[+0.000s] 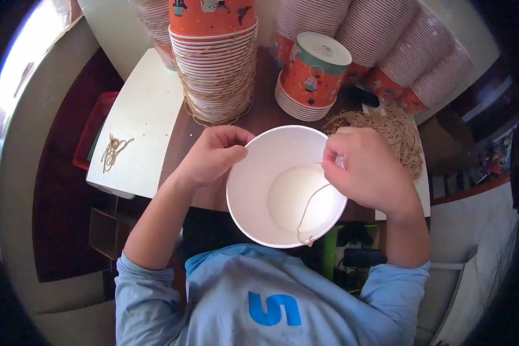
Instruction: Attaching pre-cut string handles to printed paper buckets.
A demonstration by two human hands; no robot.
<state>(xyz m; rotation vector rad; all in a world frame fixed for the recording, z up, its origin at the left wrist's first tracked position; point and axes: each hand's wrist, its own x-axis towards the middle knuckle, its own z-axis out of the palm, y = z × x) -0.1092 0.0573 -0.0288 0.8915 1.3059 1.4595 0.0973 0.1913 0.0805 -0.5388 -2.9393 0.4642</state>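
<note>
A round paper bucket point(252, 184), white inside, is tilted so that its mouth faces me, close in front of my body. At its left rim my left hand point(212, 154) is closed on the edge, thumb near the lip and fingers behind. A thin tan cord point(307, 209) is knotted at the near rim and runs loosely up across the opening. My right hand point(366, 167) is closed in a pinch on the cord's other end, beside the right rim. The bucket's outside is hidden from view.
Behind the bucket, a tall nested stack of buckets point(214, 75) has cords draped around it. Right of it stands a shorter upside-down stack point(312, 81). A heap of tan cords point(389, 134) lies at right; a few loose cords point(115, 151) lie on the left white tabletop point(147, 109).
</note>
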